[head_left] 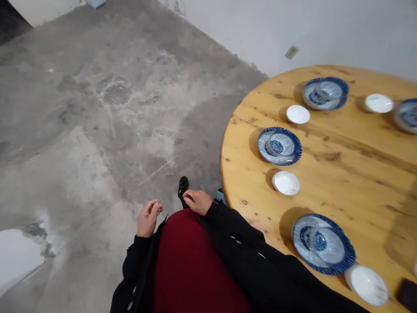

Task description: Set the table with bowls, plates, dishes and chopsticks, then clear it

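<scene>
My left hand (149, 218) is raised in front of my body, its fingers loosely curled and apart, with nothing visible in it. Close to the edge of my dark jacket is my right hand (197, 201), fingers bent and a gap showing beside the thumb; I see nothing held there either. Both hands are over the floor, left of a round wooden table (247, 174). Nearest on it is a blue-and-white plate (278, 135) with a clear glass bowl (286, 143) on it. A small white bowl (286, 183) stands beside that plate.
Further along the table are more blue-and-white plates (348, 256) with clear bowls, and white bowls (368, 284). A dark object (407, 294) lies at the lower right. Grey concrete floor (114, 130) spreads left; a white wall (247, 26) with an outlet (292, 52) rises behind.
</scene>
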`<state>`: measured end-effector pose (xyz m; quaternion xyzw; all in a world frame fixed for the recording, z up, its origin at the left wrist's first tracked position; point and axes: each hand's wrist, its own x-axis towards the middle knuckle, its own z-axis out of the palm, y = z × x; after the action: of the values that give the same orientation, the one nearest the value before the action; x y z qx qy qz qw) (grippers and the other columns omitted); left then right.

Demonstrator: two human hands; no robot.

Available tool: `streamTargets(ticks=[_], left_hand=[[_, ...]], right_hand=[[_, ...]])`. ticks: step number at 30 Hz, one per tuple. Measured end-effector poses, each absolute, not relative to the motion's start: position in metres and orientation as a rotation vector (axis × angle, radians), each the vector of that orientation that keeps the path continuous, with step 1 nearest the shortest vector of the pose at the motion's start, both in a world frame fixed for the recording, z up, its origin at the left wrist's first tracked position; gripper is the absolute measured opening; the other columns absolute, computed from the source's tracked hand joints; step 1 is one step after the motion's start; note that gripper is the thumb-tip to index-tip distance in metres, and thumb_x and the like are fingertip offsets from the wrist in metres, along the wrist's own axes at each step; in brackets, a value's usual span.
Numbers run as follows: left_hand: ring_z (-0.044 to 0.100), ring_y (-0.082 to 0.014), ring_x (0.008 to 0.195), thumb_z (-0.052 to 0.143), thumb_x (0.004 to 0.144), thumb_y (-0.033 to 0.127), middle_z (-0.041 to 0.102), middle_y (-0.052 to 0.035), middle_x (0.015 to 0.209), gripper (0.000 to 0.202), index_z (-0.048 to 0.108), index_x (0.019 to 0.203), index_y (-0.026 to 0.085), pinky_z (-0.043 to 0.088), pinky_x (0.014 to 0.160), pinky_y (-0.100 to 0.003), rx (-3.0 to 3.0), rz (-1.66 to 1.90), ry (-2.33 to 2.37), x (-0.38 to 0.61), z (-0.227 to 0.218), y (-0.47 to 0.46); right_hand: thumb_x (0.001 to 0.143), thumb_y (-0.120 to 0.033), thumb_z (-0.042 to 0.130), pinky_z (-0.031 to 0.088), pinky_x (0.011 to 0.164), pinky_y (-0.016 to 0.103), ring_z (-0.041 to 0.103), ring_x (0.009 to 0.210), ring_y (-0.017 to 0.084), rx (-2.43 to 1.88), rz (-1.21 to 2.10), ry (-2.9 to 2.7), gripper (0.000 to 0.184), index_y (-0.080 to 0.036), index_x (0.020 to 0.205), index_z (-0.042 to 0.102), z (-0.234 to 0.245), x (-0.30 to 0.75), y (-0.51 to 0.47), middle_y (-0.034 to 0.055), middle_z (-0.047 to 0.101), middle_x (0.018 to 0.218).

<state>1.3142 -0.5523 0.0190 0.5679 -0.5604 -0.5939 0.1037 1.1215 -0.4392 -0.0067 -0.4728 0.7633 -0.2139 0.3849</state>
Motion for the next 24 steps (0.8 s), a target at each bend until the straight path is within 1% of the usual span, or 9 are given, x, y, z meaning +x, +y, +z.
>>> streamTargets(ticks=[4,9,13,16,20,24], left_hand=[[0.068,-0.0197,0.078,0.067,0.062,0.073,0.071,-0.0089,0.084,0.070,0.065,0.096,0.013,0.052,0.075,-0.032,1.728,-1.675,-1.676,1.270,0.040,-0.616],[0.068,-0.0202,0.077,0.069,0.056,0.076,0.071,-0.0082,0.082,0.074,0.066,0.096,0.013,0.054,0.078,-0.034,1.665,-1.757,-1.806,1.201,0.053,-0.673],[0.070,-0.0229,0.082,0.068,0.055,0.079,0.073,-0.0091,0.085,0.078,0.065,0.098,0.014,0.055,0.082,-0.035,1.556,-1.843,-2.016,1.146,0.049,-0.711],[0.071,-0.0249,0.084,0.066,0.055,0.080,0.074,-0.0096,0.086,0.078,0.066,0.098,0.015,0.056,0.081,-0.036,1.426,-1.881,-2.237,1.096,0.041,-0.740],[0.071,-0.0260,0.080,0.065,0.051,0.082,0.074,-0.0112,0.085,0.081,0.068,0.094,0.014,0.058,0.077,-0.035,1.158,-1.911,-2.539,1.017,0.035,-0.765],[0.072,-0.0253,0.076,0.063,0.056,0.080,0.074,-0.0106,0.083,0.074,0.069,0.092,0.016,0.059,0.076,-0.036,0.826,-1.952,-2.744,0.944,0.037,-0.790]], right_hand=[[0.092,-0.028,0.049,0.040,0.072,0.023,0.066,0.083,0.017,-1.159,-0.633,1.954,0.024,-0.022,0.102,0.069,0.002,1.075,-0.505,0.0026,0.073,0.089],[0.093,-0.027,0.048,0.040,0.074,0.024,0.066,0.085,0.017,-1.113,-0.702,2.024,0.023,-0.022,0.103,0.069,0.012,1.024,-0.554,0.0038,0.073,0.092],[0.093,-0.026,0.049,0.040,0.073,0.025,0.067,0.088,0.018,-1.000,-0.755,2.108,0.023,-0.022,0.102,0.070,0.017,0.993,-0.567,0.0047,0.074,0.097],[0.090,-0.025,0.051,0.040,0.070,0.025,0.068,0.087,0.018,-0.844,-0.806,2.194,0.021,-0.024,0.099,0.070,0.019,0.969,-0.570,0.0031,0.075,0.096],[0.090,-0.027,0.051,0.039,0.068,0.025,0.068,0.087,0.018,-0.602,-0.881,2.334,0.022,-0.024,0.100,0.070,0.021,0.938,-0.574,0.0021,0.075,0.095],[0.092,-0.028,0.049,0.038,0.067,0.025,0.069,0.084,0.018,-0.356,-0.931,2.463,0.023,-0.025,0.100,0.070,0.022,0.906,-0.591,0.0018,0.075,0.090]])
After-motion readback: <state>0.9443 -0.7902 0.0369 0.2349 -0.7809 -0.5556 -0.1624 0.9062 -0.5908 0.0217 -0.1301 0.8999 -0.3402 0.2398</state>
